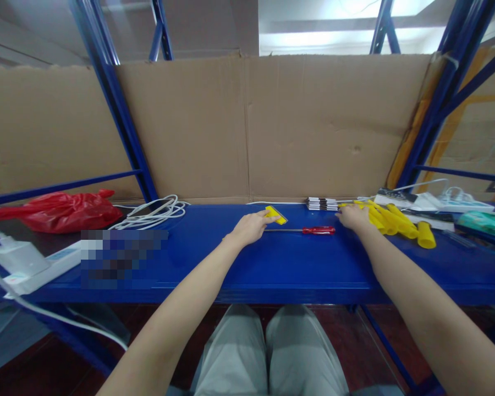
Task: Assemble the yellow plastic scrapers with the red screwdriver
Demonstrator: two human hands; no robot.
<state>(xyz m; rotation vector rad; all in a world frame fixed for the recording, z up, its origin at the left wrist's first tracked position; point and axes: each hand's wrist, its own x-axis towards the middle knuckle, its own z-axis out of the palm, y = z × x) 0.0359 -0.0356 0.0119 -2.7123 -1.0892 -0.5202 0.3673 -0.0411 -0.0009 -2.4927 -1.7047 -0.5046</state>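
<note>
My left hand (251, 227) is closed on a small flat yellow piece (277, 215) with a dark edge, held just above the blue tabletop. Below that piece lies a screwdriver (318, 231) with a clear red handle, its shaft pointing left toward my left hand. Over on the right, my right hand (353, 218) reaches down among yellow parts, its fingers curled together. Whatever they pinch is too small to make out. Beside it lie several yellow tapered tubes (390, 219), partly covered by the hand. A stack of small white and black packs (322, 204) sits left of my right fingers.
A red plastic bag (74, 210), a coiled white cable (157, 212) and a white power strip (45, 269) occupy the left. Right stand another power strip (466, 205) and a green packet (482, 224). Cardboard (313, 126) walls the back between blue posts (119, 121).
</note>
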